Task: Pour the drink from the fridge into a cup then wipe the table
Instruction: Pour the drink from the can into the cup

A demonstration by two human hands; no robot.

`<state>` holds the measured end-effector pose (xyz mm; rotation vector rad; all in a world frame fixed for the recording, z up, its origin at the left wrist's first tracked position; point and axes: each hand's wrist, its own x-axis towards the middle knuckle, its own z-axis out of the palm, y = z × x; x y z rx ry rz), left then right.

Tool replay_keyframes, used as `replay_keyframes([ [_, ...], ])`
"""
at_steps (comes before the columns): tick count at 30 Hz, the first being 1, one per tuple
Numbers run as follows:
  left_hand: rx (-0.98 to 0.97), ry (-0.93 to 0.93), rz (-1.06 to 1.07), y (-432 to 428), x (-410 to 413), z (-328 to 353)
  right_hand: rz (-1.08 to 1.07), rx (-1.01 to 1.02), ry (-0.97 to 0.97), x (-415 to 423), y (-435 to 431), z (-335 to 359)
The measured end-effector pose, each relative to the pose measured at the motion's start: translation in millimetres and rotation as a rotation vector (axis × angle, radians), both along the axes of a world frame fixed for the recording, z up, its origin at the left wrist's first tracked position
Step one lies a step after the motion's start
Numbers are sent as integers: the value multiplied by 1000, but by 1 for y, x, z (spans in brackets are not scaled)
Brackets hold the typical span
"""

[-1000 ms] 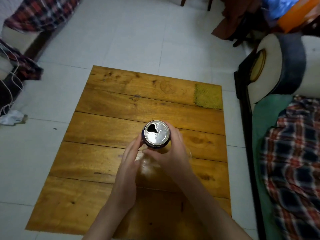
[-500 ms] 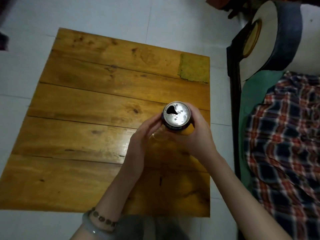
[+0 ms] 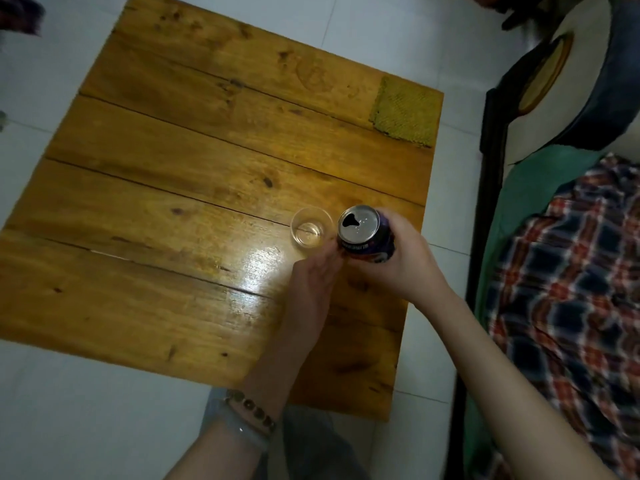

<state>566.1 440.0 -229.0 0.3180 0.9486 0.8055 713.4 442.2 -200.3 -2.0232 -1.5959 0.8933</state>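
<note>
Head view: right hand [image 3: 398,258] wrapped around an opened purple can [image 3: 363,235], tilted above the wooden table [image 3: 173,202]. Left hand [image 3: 313,282] just beside that grip, fingers loosely extended, touching the can's lower side. Clear cup [image 3: 311,231] immediately left of the held can. Green cloth [image 3: 405,112] well beyond, at the far corner.

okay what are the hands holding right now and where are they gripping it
The right hand grips the opened can around its side. The left hand rests at the clear cup; a hold cannot be told.
</note>
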Motion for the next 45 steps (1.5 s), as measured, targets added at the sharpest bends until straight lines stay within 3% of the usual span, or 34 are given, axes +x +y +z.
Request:
replay_keyframes([
  [20,-223,-87,109,0,12,-24,238,-107,-250,10,25,-17],
  [45,-209,-233,70,3,20,-21,297,-130,-469,3,39,-3],
])
